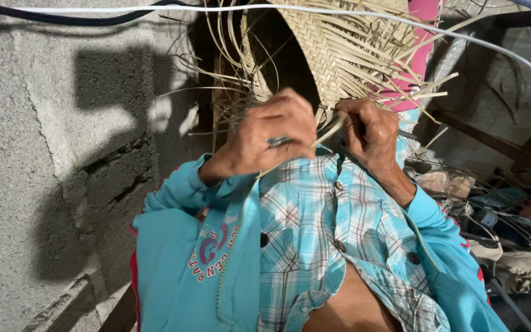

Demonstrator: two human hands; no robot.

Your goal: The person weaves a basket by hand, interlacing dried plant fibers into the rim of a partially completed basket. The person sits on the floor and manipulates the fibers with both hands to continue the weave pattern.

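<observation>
A half-woven basket of pale straw strips (339, 43) hangs before my chest, loose strip ends sticking out all round its edge. My left hand (271, 132), with a ring on one finger, is closed on the basket's lower edge and pinches strips. My right hand (370, 132) grips the edge just to the right, fingers curled around a strip (327, 132) that runs between the two hands. Below them are my checked shirt and turquoise jacket (179, 258).
A rough grey block wall (50, 154) fills the left. Black and white cables (462, 34) cross the top. A pink object (422, 55) sits behind the basket. Dark wooden beams and a heap of cloth and clutter (499, 215) lie at right.
</observation>
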